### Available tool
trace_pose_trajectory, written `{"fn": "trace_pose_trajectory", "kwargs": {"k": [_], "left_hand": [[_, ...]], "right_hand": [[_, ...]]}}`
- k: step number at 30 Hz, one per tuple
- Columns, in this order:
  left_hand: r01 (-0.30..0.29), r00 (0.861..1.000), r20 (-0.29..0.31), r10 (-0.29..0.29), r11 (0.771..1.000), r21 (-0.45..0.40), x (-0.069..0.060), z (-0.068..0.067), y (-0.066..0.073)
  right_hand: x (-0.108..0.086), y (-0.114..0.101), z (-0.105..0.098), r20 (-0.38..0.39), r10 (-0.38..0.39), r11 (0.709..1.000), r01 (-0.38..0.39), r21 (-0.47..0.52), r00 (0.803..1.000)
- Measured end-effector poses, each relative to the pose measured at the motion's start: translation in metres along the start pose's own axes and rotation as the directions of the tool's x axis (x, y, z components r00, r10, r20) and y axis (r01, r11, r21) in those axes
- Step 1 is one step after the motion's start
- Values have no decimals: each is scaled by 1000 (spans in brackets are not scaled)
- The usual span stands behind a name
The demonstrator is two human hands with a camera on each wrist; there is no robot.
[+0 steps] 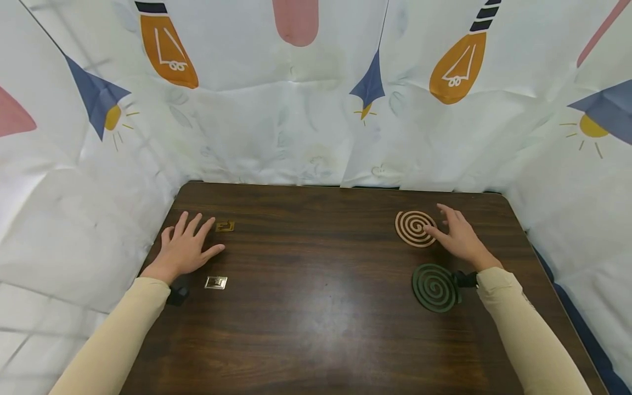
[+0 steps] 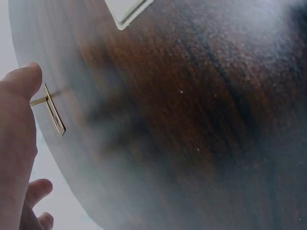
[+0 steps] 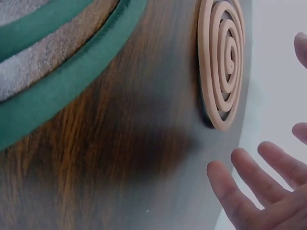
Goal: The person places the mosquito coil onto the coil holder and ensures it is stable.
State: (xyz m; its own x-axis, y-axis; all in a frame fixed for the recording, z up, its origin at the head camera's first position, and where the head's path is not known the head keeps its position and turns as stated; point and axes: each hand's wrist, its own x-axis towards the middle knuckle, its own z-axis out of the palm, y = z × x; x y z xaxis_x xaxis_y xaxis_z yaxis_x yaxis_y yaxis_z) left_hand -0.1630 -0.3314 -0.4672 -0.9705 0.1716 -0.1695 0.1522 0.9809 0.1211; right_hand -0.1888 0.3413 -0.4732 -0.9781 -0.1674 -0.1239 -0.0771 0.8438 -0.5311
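Note:
My left hand (image 1: 181, 248) is spread above the table's left side, holding nothing. By its fingertips lies a small gold-coloured metal coil stand (image 1: 225, 226), whose raised prong shows in the left wrist view. A silver coil stand (image 1: 216, 282) lies nearer me, right of the left wrist. On the other side, my right hand (image 1: 460, 237) hovers with relaxed, parted fingers and holds nothing. Its thumb overlaps the edge of a tan mosquito coil (image 1: 413, 229) in the head view; the right wrist view (image 3: 205, 62) shows fingers apart from it. A green mosquito coil (image 1: 435, 288) lies nearer me, beside the right wrist.
The dark wood-grain table (image 1: 316, 329) has rounded far corners. White patterned cloth (image 1: 296, 137) hangs behind it and along both sides. A dark wrist-worn device (image 1: 178, 296) sits at the left cuff, another (image 1: 465, 279) at the right cuff.

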Motion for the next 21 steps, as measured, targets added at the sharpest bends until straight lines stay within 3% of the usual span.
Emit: {"fn": "trace_pose_trajectory", "kwargs": {"k": [21], "left_hand": [[6,996,91,-6,1000,-1,6,8,-2]], "right_hand": [[6,6,6,32,70,994,-73,76,997]]}}
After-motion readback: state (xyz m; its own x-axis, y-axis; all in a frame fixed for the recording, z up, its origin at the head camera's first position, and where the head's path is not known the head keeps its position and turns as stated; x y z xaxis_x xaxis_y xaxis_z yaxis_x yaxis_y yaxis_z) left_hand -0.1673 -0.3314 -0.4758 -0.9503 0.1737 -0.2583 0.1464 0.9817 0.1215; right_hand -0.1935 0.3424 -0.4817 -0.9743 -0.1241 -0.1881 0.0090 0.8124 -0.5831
